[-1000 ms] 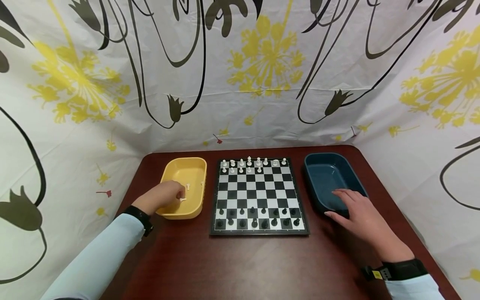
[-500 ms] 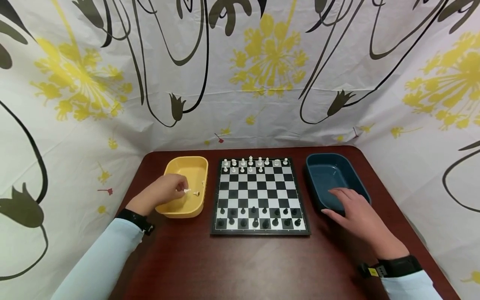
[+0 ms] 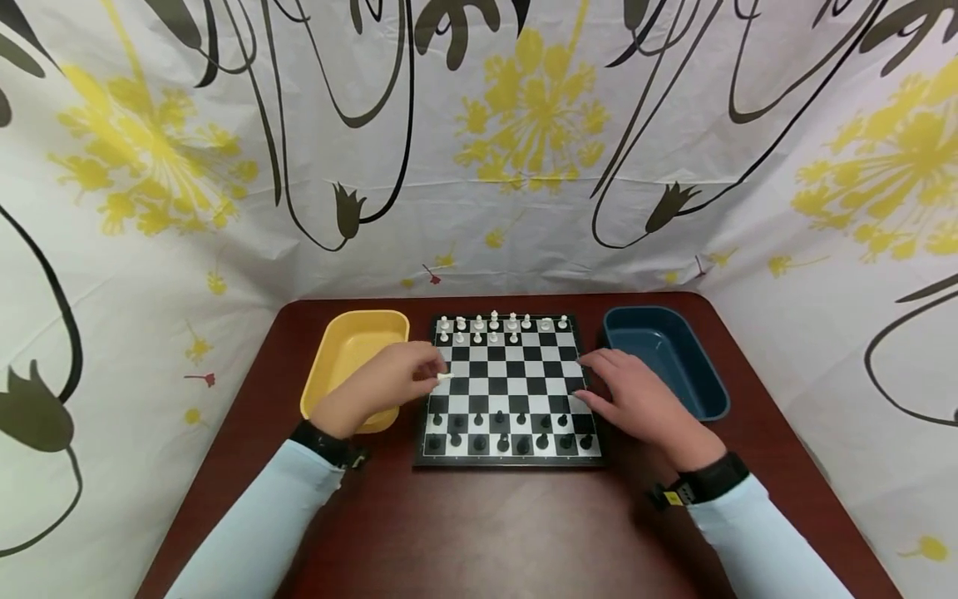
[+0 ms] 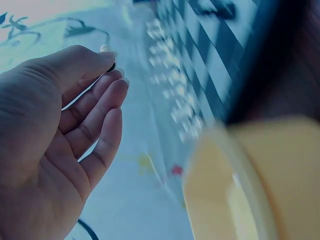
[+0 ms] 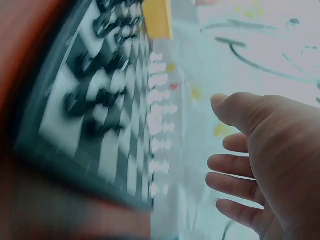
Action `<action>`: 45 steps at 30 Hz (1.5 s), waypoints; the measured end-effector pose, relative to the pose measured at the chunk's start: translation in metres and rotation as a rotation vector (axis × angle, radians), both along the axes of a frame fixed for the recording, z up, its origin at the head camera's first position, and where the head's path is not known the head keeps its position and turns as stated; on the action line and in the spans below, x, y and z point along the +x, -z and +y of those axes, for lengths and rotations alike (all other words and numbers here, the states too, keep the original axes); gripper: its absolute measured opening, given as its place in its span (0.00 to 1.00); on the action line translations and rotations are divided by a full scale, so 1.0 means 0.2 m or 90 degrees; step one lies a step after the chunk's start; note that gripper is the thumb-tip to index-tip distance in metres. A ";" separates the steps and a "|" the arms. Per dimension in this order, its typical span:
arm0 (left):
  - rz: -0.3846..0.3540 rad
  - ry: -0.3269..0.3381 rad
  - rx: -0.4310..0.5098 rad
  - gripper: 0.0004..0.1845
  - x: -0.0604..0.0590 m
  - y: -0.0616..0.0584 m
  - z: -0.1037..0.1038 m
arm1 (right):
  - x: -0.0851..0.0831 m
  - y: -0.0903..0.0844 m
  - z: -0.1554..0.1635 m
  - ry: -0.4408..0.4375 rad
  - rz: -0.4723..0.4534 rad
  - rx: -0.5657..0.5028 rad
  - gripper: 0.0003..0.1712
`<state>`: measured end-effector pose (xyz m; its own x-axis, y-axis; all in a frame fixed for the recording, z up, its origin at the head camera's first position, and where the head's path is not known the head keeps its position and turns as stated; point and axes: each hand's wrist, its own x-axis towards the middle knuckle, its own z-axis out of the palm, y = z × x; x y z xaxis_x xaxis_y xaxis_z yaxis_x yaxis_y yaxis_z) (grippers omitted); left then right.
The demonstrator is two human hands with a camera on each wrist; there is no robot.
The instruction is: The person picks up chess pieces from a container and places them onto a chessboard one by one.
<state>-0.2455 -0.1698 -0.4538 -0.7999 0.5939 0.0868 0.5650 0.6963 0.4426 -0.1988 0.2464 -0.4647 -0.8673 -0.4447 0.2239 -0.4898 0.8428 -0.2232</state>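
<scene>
My left hand pinches a small white chess piece between thumb and fingertips, at the left edge of the chessboard. In the left wrist view the piece shows a white top and a dark base, partly hidden by the thumb. My right hand hovers by the board's right edge, fingers spread and relaxed, holding nothing. White chessmen line the far side, with a shorter row in front of them. Two rows of black chessmen stand on the near side.
A yellow tray stands left of the board, partly behind my left hand. On the right is a dark blue tray. The reddish-brown table meets a patterned white cloth at the back and sides.
My left hand has picked the white chess piece out of the yellow tray and carried it right to the board. My right hand has moved left, from the blue tray to the board's edge.
</scene>
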 end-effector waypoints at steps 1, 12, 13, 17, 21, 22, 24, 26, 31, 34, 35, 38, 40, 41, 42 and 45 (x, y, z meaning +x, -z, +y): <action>0.004 0.010 0.006 0.08 0.00 0.00 0.04 | -0.01 0.00 -0.04 -0.012 -0.002 -0.007 0.30; 0.013 0.092 0.076 0.08 0.02 -0.03 0.35 | -0.07 0.00 -0.41 -0.152 -0.018 -0.171 0.15; 0.012 0.093 0.082 0.08 0.02 -0.04 0.37 | -0.07 0.00 -0.42 -0.155 -0.010 -0.180 0.13; 0.011 0.094 0.089 0.08 0.03 -0.05 0.40 | -0.06 0.00 -0.45 -0.140 0.005 -0.205 0.06; 0.013 0.092 0.087 0.07 0.03 -0.05 0.39 | -0.05 0.00 -0.46 -0.132 -0.007 -0.227 0.05; 0.013 0.093 0.087 0.07 0.03 -0.05 0.39 | -0.05 0.00 -0.46 -0.131 -0.010 -0.231 0.05; 0.011 0.098 0.096 0.08 0.03 -0.03 0.39 | -0.05 0.01 -0.46 -0.133 -0.013 -0.244 0.06; 0.006 0.103 0.110 0.08 0.03 -0.02 0.39 | -0.04 0.02 -0.46 -0.134 -0.016 -0.258 0.07; -0.007 0.110 0.133 0.09 0.03 0.01 0.38 | -0.04 0.03 -0.48 -0.131 -0.039 -0.301 0.07; -0.015 0.099 0.122 0.09 0.03 0.02 0.37 | -0.04 0.03 -0.48 -0.134 -0.064 -0.322 0.05; -0.019 0.093 0.117 0.09 0.03 0.03 0.37 | -0.05 0.04 -0.48 -0.137 -0.069 -0.323 0.04; -0.027 0.066 0.103 0.10 0.05 0.04 0.35 | -0.08 0.05 -0.46 -0.149 -0.063 -0.303 0.05; -0.029 0.045 0.096 0.10 0.06 0.05 0.32 | -0.12 0.05 -0.44 -0.154 -0.050 -0.278 0.06; -0.026 0.032 0.090 0.10 0.06 0.05 0.30 | -0.14 0.05 -0.42 -0.153 -0.041 -0.262 0.06; -0.023 0.019 0.083 0.09 0.07 0.06 0.27 | -0.17 0.05 -0.40 -0.150 -0.035 -0.245 0.07; -0.003 -0.018 0.062 0.09 0.09 0.07 0.18 | -0.26 0.05 -0.36 -0.130 -0.034 -0.190 0.08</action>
